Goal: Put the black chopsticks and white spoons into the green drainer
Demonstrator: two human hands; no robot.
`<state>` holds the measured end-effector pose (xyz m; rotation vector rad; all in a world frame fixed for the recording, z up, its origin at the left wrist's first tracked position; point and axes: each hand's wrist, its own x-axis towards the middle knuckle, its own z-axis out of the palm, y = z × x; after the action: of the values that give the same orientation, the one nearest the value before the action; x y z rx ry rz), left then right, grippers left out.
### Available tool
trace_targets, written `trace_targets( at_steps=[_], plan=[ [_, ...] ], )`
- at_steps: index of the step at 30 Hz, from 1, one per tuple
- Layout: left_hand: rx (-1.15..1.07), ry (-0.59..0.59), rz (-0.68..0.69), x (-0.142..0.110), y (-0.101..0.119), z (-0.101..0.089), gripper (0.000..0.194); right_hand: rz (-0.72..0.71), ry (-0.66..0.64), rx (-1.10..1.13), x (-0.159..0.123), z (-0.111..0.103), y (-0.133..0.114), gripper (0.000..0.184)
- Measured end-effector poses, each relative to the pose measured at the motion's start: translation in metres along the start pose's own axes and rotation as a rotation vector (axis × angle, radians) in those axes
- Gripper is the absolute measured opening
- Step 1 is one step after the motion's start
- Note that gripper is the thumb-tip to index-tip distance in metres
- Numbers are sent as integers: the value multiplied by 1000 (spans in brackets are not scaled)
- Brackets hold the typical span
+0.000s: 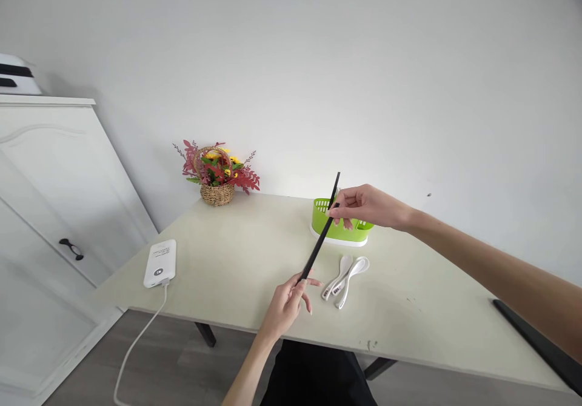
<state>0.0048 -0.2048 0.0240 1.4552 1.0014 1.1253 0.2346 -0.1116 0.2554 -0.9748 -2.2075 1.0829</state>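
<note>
Black chopstick (317, 249) up in the air over the table (236, 254), gripped at both ends; one stick or a tight pair, cannot tell. Long axis slants from near left to far right.

Left hand (286, 304): thumb and finger pinched on the near end, other fingers spread loose. Right hand (357, 205): narrow pinch on the far end, other fingers curled beneath.

Key relation, by my reading: the green holder (339, 232) sits at the far end of the stick's line, behind the right hand, which covers part of it. Right hand clearly the nearer; left well apart, toward the near edge. Whether the right touches the holder's rim, cannot tell.

A second dark stick (334, 189) stands in the holder's left part, its top leaning right. White spoons (359, 266) lie crossed, near side of the holder, right of the left hand.
</note>
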Motion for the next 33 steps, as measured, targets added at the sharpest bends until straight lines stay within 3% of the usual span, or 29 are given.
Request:
trace_targets(
  at_steps=[15,18,22,26,30,33],
  plan=[
    [-26,79,-5,2,-5,-2,52,-10,52,-5,-1,-5,4,50],
    [-62,166,-8,5,-10,-2,53,-22,137,13,1,-18,6,51],
    [-94,282,-37,9,-16,-3,51,-45,373,-10,9,-40,7,54],
    [-73,277,-62,9,-14,-2,49,-72,534,-171,22,-60,18,51],
    [-66,267,-83,7,-11,1,46,-13,591,-399,44,-69,39,42],
    [-73,299,-91,7,-11,1,44,37,530,-439,65,-72,56,36]
  ],
)
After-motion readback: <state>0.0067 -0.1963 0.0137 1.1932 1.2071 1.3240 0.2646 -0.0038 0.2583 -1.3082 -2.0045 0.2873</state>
